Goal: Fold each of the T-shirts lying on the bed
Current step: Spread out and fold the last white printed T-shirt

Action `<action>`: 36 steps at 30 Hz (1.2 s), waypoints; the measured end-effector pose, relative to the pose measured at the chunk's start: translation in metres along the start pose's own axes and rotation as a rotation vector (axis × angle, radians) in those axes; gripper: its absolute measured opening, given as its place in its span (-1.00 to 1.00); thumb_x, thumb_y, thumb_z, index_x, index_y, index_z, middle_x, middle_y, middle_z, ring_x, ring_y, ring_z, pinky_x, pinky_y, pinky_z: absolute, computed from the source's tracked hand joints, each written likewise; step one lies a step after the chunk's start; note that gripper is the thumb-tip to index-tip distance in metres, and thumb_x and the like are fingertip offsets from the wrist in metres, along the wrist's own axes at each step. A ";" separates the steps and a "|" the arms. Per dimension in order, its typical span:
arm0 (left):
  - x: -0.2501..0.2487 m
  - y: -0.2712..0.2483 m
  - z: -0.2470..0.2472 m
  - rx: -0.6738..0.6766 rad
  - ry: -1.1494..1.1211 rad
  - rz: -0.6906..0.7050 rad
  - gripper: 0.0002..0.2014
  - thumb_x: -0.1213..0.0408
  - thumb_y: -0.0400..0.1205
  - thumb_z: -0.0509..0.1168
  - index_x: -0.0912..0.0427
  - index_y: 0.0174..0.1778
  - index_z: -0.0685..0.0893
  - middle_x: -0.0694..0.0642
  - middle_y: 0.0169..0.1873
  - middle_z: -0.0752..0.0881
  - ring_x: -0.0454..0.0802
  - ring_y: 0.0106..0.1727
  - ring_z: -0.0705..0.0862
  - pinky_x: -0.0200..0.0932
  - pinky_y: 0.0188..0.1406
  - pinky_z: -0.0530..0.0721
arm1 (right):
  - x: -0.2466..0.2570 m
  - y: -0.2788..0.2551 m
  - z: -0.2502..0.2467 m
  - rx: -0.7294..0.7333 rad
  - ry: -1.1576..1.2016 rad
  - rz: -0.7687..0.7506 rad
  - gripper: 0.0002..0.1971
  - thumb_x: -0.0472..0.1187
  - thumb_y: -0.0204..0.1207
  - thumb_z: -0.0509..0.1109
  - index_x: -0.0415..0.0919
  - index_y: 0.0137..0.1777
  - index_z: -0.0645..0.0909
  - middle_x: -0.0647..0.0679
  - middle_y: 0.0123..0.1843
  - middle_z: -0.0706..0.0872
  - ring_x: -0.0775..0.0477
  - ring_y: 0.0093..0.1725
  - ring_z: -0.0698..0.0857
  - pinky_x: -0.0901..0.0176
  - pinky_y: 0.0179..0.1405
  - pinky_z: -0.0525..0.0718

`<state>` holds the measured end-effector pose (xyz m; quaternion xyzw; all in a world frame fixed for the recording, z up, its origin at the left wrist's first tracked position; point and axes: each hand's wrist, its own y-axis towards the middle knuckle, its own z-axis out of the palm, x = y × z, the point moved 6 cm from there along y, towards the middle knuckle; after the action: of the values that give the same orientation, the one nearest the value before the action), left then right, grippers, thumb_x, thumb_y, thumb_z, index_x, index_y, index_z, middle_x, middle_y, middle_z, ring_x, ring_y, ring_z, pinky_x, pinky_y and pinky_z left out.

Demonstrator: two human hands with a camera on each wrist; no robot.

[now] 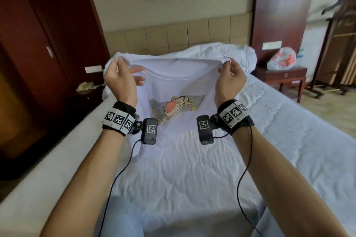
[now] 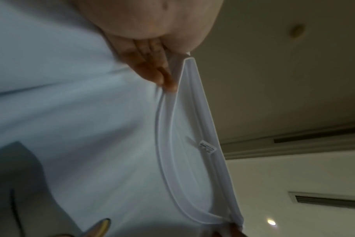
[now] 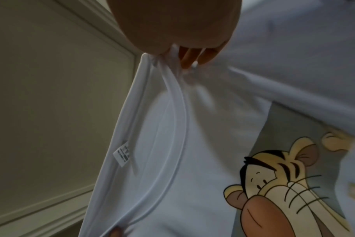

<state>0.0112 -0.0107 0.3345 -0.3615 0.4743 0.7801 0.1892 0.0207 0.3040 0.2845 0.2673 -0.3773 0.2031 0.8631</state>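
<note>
At the far left a dark wooden wardrobe [image 1: 38, 44] is standing beside the bed [image 1: 192, 169], whose white sheet is lying wrinkled. The left hand [image 1: 119, 79] is pinching the left shoulder of the white T-shirt [image 1: 173, 82] between thumb and forefinger, while its other fingers [image 1: 137, 79] are stretching out loosely against the cloth. The T-shirt is hanging in the air above the bed, held up by both shoulders, its collar sagging between the hands and its cartoon tiger print [image 1: 173, 106] facing the person; its lower edge is reaching down to the sheet. In the wrist views a small label [image 3: 123, 154] is showing inside the neckline. The right hand [image 1: 231, 77] is gripping the right shoulder, its fingers [image 3: 189, 58] curling round bunched fabric. Behind, crumpled white bedding [image 1: 221, 52] is lying near the headboard. Further right, a plastic bag [image 1: 282, 61] is sitting on a wooden nightstand [image 1: 285, 77].
</note>
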 end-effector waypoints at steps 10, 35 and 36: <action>-0.184 0.044 -0.017 -0.120 -0.031 0.454 -0.74 0.26 0.78 0.16 0.07 -0.18 0.67 0.04 -0.35 0.69 -0.07 -0.35 0.65 -0.14 -0.35 0.61 | 0.188 -0.010 0.040 -0.051 0.135 -0.378 -0.85 -0.23 0.67 0.38 -0.16 0.06 0.79 -0.13 0.05 0.76 0.28 -0.11 0.68 0.46 -0.09 0.59; 0.247 -0.015 -0.026 0.011 0.451 -0.150 -0.76 0.15 0.74 0.30 0.17 -0.14 0.76 0.05 -0.24 0.82 -0.03 -0.19 0.78 -0.33 -0.24 0.63 | -0.203 0.022 -0.055 0.056 -0.497 -0.213 -0.83 -0.25 0.67 0.44 0.05 0.11 0.76 -0.19 0.24 0.58 -0.08 0.00 0.70 0.12 0.11 0.72; 0.283 -0.014 -0.023 0.062 0.522 -0.217 -0.72 0.06 0.71 0.30 0.16 -0.13 0.80 0.06 -0.23 0.84 0.04 -0.16 0.79 -0.27 -0.21 0.66 | -0.235 0.028 -0.058 0.049 -0.532 -0.162 -0.85 -0.26 0.67 0.43 -0.02 0.11 0.78 -0.22 0.27 0.59 -0.02 0.00 0.69 0.20 0.14 0.69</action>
<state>-0.1596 -0.0375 0.1089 -0.5929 0.4889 0.6211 0.1541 -0.1126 0.3261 0.0813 0.3614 -0.5629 0.0653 0.7404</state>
